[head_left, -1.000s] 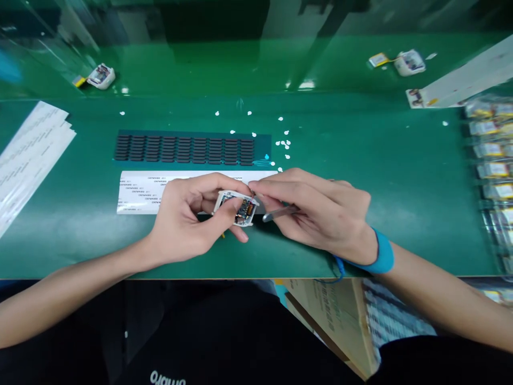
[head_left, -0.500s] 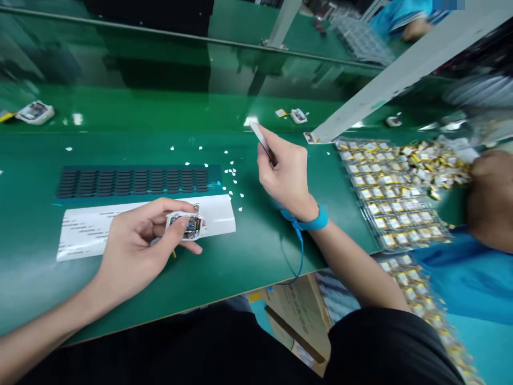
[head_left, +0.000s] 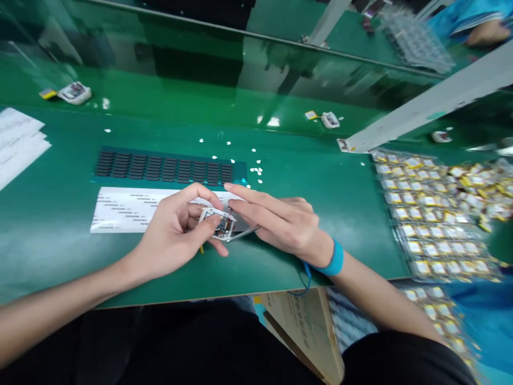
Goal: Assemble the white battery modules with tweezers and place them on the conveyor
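Observation:
My left hand (head_left: 176,227) grips a small white device housing (head_left: 230,230) with an exposed circuit board, thumb pressed across it. A bit of yellow shows below the housing. Metal tweezers (head_left: 244,233) are held in my right hand (head_left: 284,222), their tip at the lower right edge of the housing; whether they touch it I cannot tell. A blue wrist strap with a cord is on my right wrist. Beneath both hands lies a white printed sheet (head_left: 120,211). Behind it is a strip of black foam-like pieces (head_left: 160,167) in rows on a blue backing.
Small white round stickers (head_left: 256,171) are scattered behind my hands. Open housings stand along the back left (head_left: 75,93) and back right (head_left: 331,120). Trays of yellow-edged battery cells (head_left: 428,214) fill the right, near a slanted white post (head_left: 433,101). White sheets (head_left: 18,144) lie far left.
My right hand has come down and left with the tweezers, from raised in the air to beside the housing. My left hand still grips the housing. The view has shifted.

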A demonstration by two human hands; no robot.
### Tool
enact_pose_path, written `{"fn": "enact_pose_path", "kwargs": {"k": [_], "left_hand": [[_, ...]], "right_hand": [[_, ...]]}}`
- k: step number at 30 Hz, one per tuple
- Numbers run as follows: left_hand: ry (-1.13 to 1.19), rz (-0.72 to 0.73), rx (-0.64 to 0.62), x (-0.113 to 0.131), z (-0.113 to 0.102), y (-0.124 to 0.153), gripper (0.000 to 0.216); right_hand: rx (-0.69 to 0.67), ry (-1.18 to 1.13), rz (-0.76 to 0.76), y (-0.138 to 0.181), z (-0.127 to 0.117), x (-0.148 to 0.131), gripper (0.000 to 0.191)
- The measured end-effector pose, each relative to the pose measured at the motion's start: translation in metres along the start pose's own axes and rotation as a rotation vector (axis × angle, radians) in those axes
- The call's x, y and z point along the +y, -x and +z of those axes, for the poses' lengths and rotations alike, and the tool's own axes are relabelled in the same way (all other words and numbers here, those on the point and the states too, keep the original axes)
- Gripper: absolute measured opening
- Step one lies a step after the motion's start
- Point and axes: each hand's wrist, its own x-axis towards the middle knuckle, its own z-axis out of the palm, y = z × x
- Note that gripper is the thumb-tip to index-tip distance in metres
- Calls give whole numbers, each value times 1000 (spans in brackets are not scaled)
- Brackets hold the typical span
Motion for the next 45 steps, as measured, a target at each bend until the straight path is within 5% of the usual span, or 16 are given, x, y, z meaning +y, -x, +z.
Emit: {"fn": "enact_pose_path", "kwargs": {"k": [7,18,24,30,37,45], "left_hand": [[18,-21,-14,-1,2,-1,12],[-12,-21,129,-5,9,1,17],[-124,145,195,-13,16,5,20],[-332,259,210,-14,11,9,16],[-410,342,176,-14,6,11,18],[-300,301,132,-13,9,14,18]], "right_hand": [[-106,-131,33,3,-6,6,31],[-38,-39,32,-1,2,-6,23],[-53,33,103,-2,0,-13,22],[-109,97,-5,0,-1,-17,25],[-66,-576,482,-10,4,-13,17],[-64,-871,683,-11,11,-17,32]]}}
